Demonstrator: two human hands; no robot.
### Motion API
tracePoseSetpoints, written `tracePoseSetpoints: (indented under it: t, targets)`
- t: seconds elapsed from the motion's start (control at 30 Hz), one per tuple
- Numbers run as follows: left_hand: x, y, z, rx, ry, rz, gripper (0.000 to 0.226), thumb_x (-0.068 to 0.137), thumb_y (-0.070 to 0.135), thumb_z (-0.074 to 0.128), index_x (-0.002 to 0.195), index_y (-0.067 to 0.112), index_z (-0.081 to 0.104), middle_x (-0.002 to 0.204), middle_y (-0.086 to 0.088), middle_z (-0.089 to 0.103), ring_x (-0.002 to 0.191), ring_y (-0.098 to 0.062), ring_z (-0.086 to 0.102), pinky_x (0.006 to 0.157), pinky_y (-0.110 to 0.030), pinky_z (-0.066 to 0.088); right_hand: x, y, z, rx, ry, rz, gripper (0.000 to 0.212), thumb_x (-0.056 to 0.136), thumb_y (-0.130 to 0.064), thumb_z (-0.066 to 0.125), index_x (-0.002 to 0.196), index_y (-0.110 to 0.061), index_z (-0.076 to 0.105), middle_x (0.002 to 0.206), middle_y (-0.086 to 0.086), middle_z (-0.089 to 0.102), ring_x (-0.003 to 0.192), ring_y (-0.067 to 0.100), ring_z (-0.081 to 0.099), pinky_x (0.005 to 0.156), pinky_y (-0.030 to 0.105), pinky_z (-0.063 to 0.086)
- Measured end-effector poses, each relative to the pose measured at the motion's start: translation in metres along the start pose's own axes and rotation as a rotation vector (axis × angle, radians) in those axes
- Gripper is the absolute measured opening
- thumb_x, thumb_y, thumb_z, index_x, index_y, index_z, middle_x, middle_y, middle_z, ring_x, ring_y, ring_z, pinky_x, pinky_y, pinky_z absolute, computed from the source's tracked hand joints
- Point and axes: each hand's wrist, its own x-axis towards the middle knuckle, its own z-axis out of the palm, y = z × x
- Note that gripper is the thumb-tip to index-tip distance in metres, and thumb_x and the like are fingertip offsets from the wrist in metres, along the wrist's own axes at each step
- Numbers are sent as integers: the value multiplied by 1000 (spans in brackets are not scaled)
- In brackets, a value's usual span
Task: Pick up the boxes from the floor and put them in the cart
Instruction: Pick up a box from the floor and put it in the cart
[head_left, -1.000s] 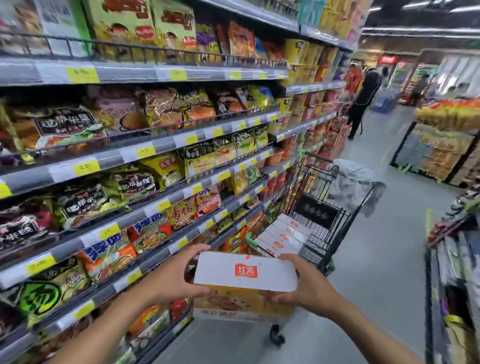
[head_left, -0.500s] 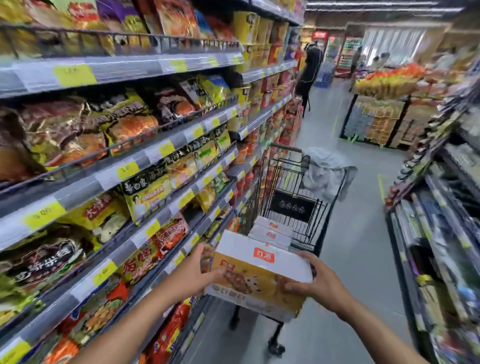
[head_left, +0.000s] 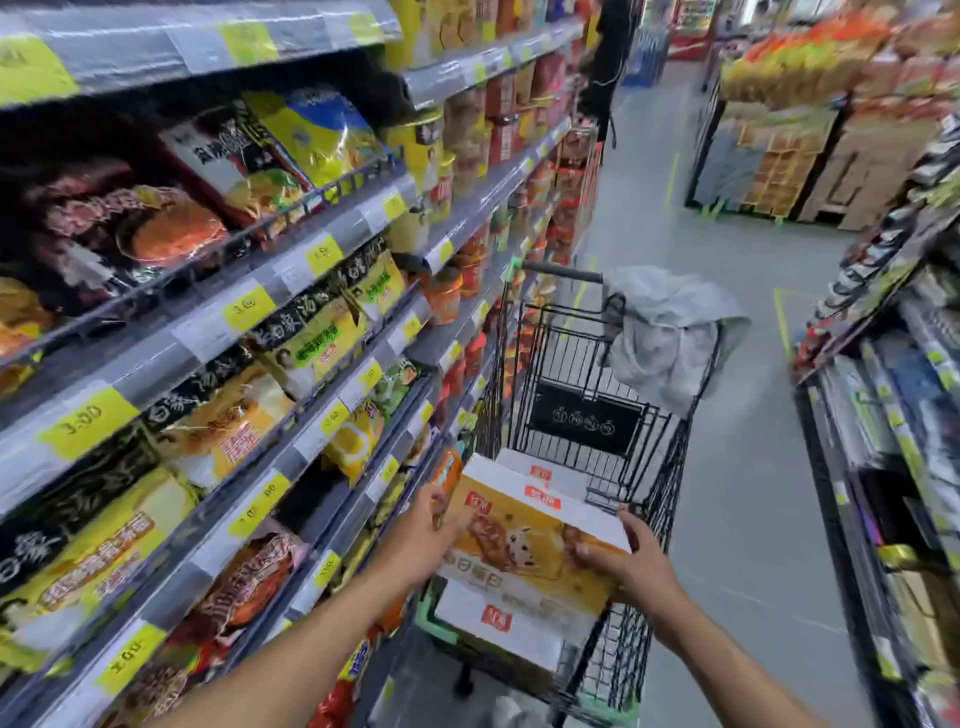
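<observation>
I hold a white and orange box (head_left: 524, 545) with a red logo, tilted over the near end of the black wire cart (head_left: 670, 467). My left hand (head_left: 418, 535) grips its left side and my right hand (head_left: 631, 566) grips its right side. Several similar white boxes (head_left: 540, 475) lie stacked inside the cart below and beyond the held box. One more white box face (head_left: 498, 623) shows under it at the cart's near end.
Shelves (head_left: 218, 322) of snack and noodle packs run close along the left. A grey cloth (head_left: 670, 332) hangs over the cart's far handle. Another shelf rack (head_left: 893, 415) stands on the right. A person in black (head_left: 608, 62) stands far down the aisle.
I have walked closer to the cart. The box went from in front of the cart to over its near end, lowered and tilted so its orange face shows.
</observation>
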Motion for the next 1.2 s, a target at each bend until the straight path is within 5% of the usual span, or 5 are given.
tracePoseSetpoints:
  t: [0.47, 0.6, 0.87, 1.03, 1.2]
  targets:
    - [111, -75, 66, 242, -195, -427, 26, 103, 14, 53, 129, 15, 52, 117, -8, 67, 92, -23, 64, 72, -30, 50, 97, 82, 45, -39, 10, 518, 93, 61, -64, 91, 128, -19, 47, 118, 5, 67, 103, 30, 71, 86, 51, 61]
    - [115, -87, 73, 242, -240, -517, 28, 98, 4, 51, 121, 17, 60, 110, -10, 70, 82, -21, 60, 66, -31, 48, 110, 105, 50, -129, -48, 553, 48, 93, -21, 75, 135, -14, 52, 112, 6, 72, 87, 22, 73, 80, 46, 63]
    - [120, -81, 85, 183, -364, -618, 31, 103, 17, 52, 134, 14, 52, 119, -10, 63, 107, -31, 64, 75, -33, 47, 126, 132, 56, -223, -85, 595, 52, 98, -24, 61, 148, -16, 48, 137, 10, 62, 115, 31, 63, 100, 51, 54]
    - [120, -81, 88, 151, -370, -656, 39, 104, 19, 51, 141, 10, 48, 116, -3, 60, 102, -20, 58, 82, -30, 47, 121, 113, 56, -239, -132, 589, 42, 102, -7, 55, 142, -18, 48, 103, -2, 65, 84, 12, 64, 58, 24, 48]
    - [106, -78, 87, 142, -350, -636, 37, 103, 24, 51, 139, 14, 48, 119, -1, 62, 100, -18, 60, 88, -34, 52, 119, 113, 57, -219, -160, 585, 45, 100, -8, 62, 143, -13, 47, 117, 6, 67, 87, 11, 65, 57, 18, 48]
